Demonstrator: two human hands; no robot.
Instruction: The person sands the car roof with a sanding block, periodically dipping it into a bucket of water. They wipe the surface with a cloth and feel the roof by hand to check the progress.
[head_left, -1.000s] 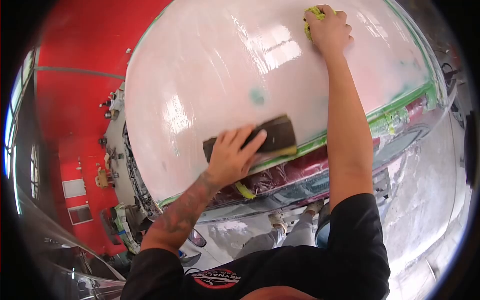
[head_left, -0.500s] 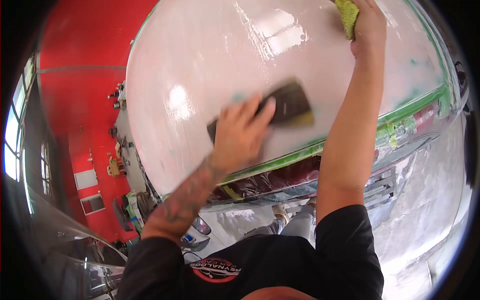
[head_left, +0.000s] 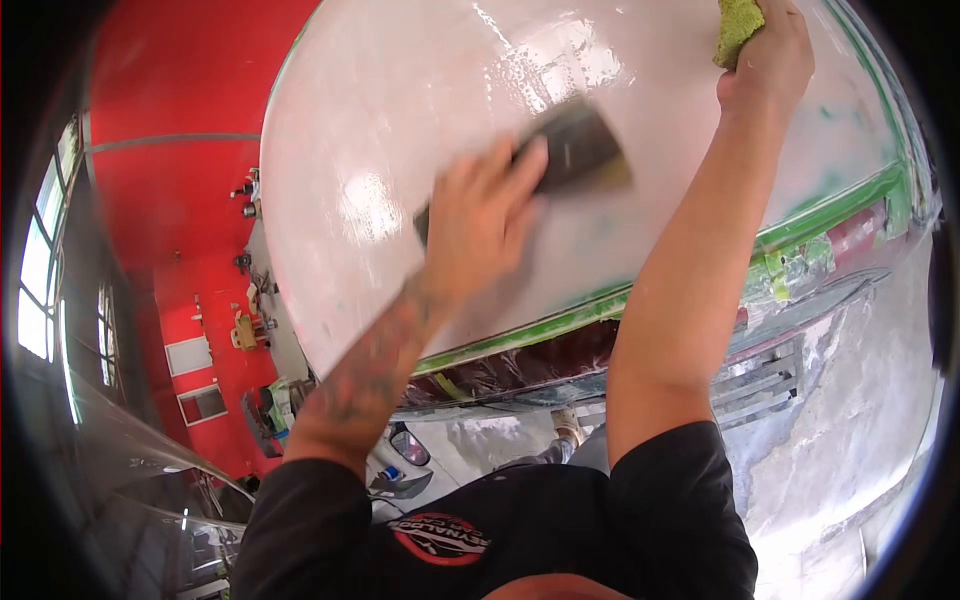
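Observation:
My left hand (head_left: 475, 220) is wrapped over a long dark sanding block (head_left: 580, 150), blurred by motion, lying on a wet, pale car panel (head_left: 350, 270), apparently a hood. The block's right end sticks out past my fingers, with a yellowish lower edge. Up at the top right, my right hand (head_left: 772, 60) holds a yellow-green sponge (head_left: 740, 32) against or just over the same panel; exact contact cannot be told. Green masking tape (head_left: 560, 322) runs along the panel's near edge. Faint green patches show through the pale coat.
Below the panel edge is the car's front with dark red plastic-looking covering (head_left: 540, 362) and a grille (head_left: 760, 385). A detached side mirror (head_left: 409, 446) lies on the grey floor (head_left: 830, 440). A red wall (head_left: 180, 90) with parts along its foot stands left, near windows (head_left: 40, 250).
My left hand and the sanding block have moved slightly up the panel. My right hand has shifted right and a little down with the sponge. The whole view has also shifted slightly.

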